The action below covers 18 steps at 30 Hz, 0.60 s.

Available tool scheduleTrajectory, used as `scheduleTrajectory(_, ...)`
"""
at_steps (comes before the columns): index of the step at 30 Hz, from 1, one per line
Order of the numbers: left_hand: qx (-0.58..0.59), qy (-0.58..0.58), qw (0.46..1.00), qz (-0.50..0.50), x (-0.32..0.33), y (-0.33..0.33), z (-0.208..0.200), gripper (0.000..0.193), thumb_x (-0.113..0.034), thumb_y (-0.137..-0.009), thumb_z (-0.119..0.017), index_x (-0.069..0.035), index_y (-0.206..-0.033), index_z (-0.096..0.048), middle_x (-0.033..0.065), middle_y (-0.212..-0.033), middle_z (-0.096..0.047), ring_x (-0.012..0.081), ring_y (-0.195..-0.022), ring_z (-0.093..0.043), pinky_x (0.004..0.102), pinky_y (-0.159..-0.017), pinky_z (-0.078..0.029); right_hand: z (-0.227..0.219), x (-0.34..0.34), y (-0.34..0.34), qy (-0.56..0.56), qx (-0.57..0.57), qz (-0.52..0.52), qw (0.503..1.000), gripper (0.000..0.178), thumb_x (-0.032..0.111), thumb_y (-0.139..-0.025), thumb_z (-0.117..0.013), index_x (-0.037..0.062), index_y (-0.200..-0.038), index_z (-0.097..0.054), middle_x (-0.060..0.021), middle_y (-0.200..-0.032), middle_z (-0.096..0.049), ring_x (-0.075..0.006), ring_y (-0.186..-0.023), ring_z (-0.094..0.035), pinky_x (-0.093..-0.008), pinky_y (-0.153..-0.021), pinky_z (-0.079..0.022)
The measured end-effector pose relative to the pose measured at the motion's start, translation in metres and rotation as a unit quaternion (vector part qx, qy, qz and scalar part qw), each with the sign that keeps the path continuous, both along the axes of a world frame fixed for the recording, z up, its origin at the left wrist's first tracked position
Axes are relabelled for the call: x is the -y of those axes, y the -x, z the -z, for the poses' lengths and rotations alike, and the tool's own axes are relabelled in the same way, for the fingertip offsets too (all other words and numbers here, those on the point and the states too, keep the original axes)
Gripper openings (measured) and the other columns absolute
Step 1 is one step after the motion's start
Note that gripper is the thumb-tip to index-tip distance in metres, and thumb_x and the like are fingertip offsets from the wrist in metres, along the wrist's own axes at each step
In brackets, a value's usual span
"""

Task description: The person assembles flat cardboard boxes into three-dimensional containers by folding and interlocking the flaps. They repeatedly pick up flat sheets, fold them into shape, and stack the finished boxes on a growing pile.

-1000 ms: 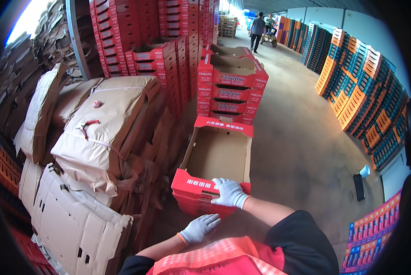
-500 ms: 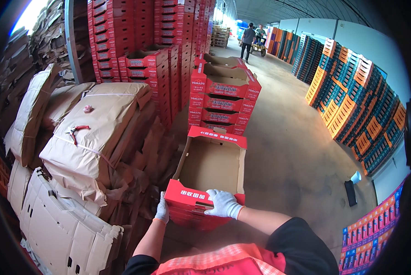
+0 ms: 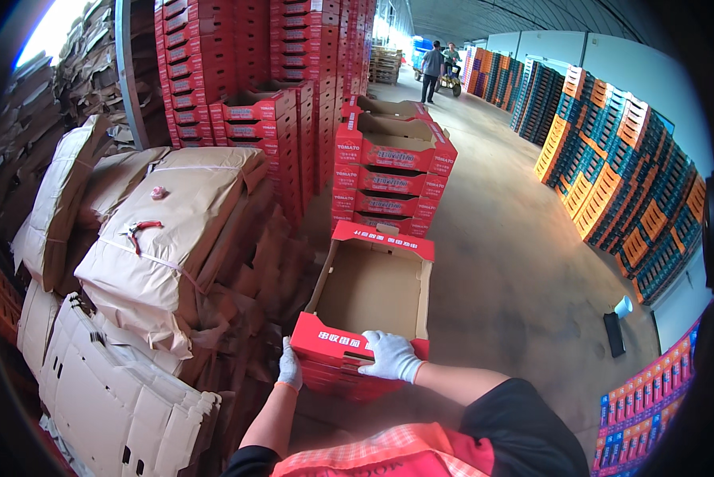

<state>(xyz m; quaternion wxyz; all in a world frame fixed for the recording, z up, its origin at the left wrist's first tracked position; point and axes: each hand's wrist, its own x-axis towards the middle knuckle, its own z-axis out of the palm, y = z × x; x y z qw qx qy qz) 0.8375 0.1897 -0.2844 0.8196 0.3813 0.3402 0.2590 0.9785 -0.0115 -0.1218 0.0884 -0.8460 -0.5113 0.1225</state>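
Note:
An open-topped red cardboard box (image 3: 370,288) with a plain brown inside lies in front of me, on top of a low stack of similar red boxes. My left hand (image 3: 290,364), in a white glove, is pressed against its near left corner, fingers pointing up along the side. My right hand (image 3: 390,357), gloved too, holds the near end panel, its fingers bent across the red face by the slot. The right thumb and part of the left palm are hidden.
Another stack of red boxes (image 3: 389,180) stands just beyond. To my left, paper-wrapped bundles (image 3: 170,215) carry red-handled pliers (image 3: 140,234) and a small pink roll (image 3: 159,192); flat cardboard sheets (image 3: 118,389) lean nearer. Crates (image 3: 611,183) line the right wall. Two people (image 3: 431,70) are far off.
The whole view has shifted slightly, so things sit a little further right. Both hands keep the same hold on the box, which shows no clear movement of its own.

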Motion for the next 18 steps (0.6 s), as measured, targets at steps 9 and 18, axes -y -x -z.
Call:
scheduleTrajectory(9,-0.063,-0.067,0.996,-0.005,0.033,0.111,-0.05,0.057,-0.036,-0.104,-0.049,-0.001,-0.148,-0.04,0.0092,-0.151,-0.045,0.0233,-0.139,-0.041,0.0339,-0.117,-0.027,0.013,-0.012,0.006,-0.024,0.036,-0.004,0.999,0.079,0.052,-0.07,-0.078,0.0052,-0.128,-0.05,-0.0198,-0.114,-0.064,-0.036,-0.102,-0.065,-0.0454,-0.088,-0.053)
scheduleTrajectory(18,-0.202,-0.333,0.873,-0.293,0.027,0.422,-0.105,0.066,-0.036,-0.095,-0.06,0.002,-0.145,-0.04,0.0164,-0.147,-0.044,0.033,-0.134,-0.043,0.0423,-0.113,-0.034,-0.048,-0.038,0.042,0.152,0.118,0.028,0.981,0.098,0.057,-0.07,-0.076,0.0066,-0.144,-0.037,-0.016,-0.14,-0.048,-0.0341,-0.132,-0.046,-0.0542,-0.104,-0.039)
